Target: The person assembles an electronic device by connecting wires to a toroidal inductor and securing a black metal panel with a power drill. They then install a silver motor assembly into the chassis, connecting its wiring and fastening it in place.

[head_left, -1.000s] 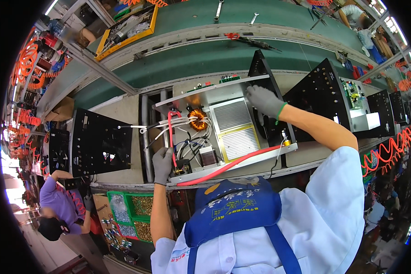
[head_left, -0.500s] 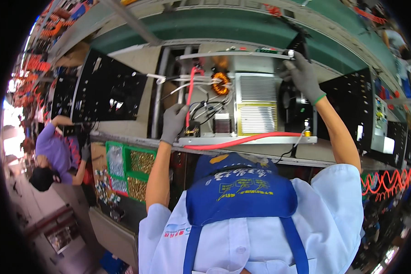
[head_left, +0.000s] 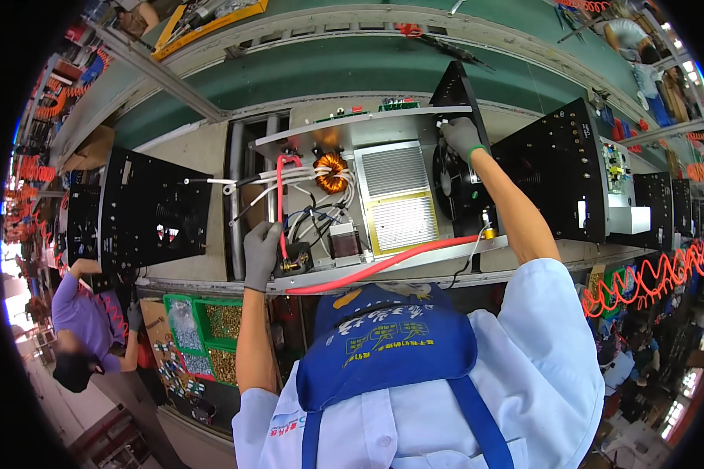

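Observation:
An open metal chassis (head_left: pixel 313 133) lies before me, its inside facing up. At its near left corner, my left hand (head_left: pixel 262 254), in a grey glove, grips the edge; some fingertips are hidden. My right hand (head_left: pixel 463 139), also gloved, is closed at the far right corner, beside a black fan (head_left: pixel 450 184) and a black end panel (head_left: pixel 455 87). Inside sit a copper-wound ring coil (head_left: pixel 332 172), a ribbed silver heat sink (head_left: pixel 395 172), a small transformer (head_left: pixel 343 241) and white cables (head_left: pixel 293 176). A thick red cable (head_left: pixel 383 264) runs along the near edge.
Black housings stand on the line to the left (head_left: pixel 152 207) and right (head_left: pixel 555 176). Green bins (head_left: pixel 199 320) of small metal parts are at the lower left, near a co-worker in a purple top (head_left: pixel 86 313). A coiled red hose (head_left: pixel 649 273) hangs at right. A power screwdriver (head_left: pixel 454 51) lies beyond the chassis.
The whole view has turned and shifted, so the chassis now appears tilted and further left. Both hands stay at the same corners of it. More of the black end panel shows.

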